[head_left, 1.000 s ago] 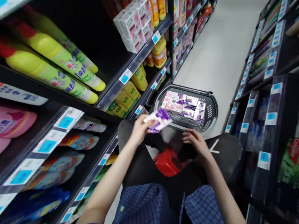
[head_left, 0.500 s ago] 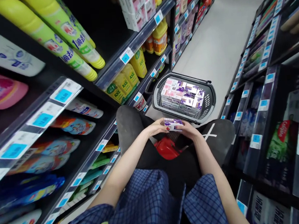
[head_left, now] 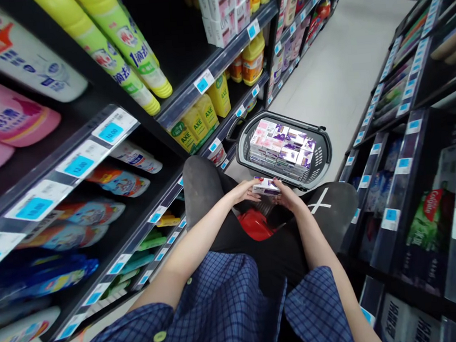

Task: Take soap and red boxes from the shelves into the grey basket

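Observation:
Between my two hands is a small white and purple soap box (head_left: pixel 266 187), held just above my lap. My left hand (head_left: pixel 245 190) grips its left end, with a red-nailed finger on top. At its right end, my right hand (head_left: pixel 288 196) closes on the box with the thumb above and the fingers partly hidden beneath. Just beyond the hands, a grey shopping basket (head_left: pixel 320 171) stands on the floor. Stacked rows of pink and purple soap boxes (head_left: pixel 285 142) fill much of it.
Shelves with white Lux boxes (head_left: pixel 220 12), yellow AXE bottles (head_left: pixel 198 123) and spray bottles (head_left: pixel 133 46) line the left. On the right are shelves with Colgate packs (head_left: pixel 431 212). A red object (head_left: pixel 255 224) lies between my legs. The pale aisle floor (head_left: pixel 344 38) runs ahead.
The soap box has been turned in my hands, so a whiter side now faces me. My fingers have shifted on it. The view has moved slightly, and the basket stays in place.

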